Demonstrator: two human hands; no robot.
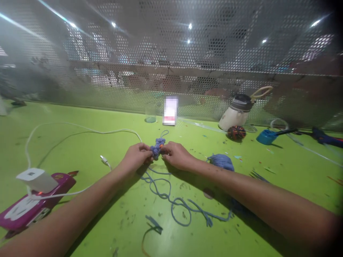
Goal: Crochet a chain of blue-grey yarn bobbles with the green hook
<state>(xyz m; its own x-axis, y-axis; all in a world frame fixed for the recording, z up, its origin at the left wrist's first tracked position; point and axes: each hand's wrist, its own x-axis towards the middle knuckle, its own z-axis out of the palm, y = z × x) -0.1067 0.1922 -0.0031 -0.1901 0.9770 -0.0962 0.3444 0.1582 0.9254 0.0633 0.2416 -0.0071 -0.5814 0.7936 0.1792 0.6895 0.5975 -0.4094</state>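
A small knotted piece of blue-purple yarn, with a thin loop at its top, is held just above the green table. My left hand pinches its left side between thumb and fingers. On the other side my right hand has its fingertips closed at the right edge, beside a small orange bit whose kind I cannot make out. Loose blue yarn trails from below the piece in curls towards me. A blue yarn ball lies beyond my right forearm, which partly hides it.
A lit phone stands upright near a perforated metal screen, beside a clear cup. At right are a bottle, a dark orange-flecked ball and a blue container. A magenta power strip with white cables lies left.
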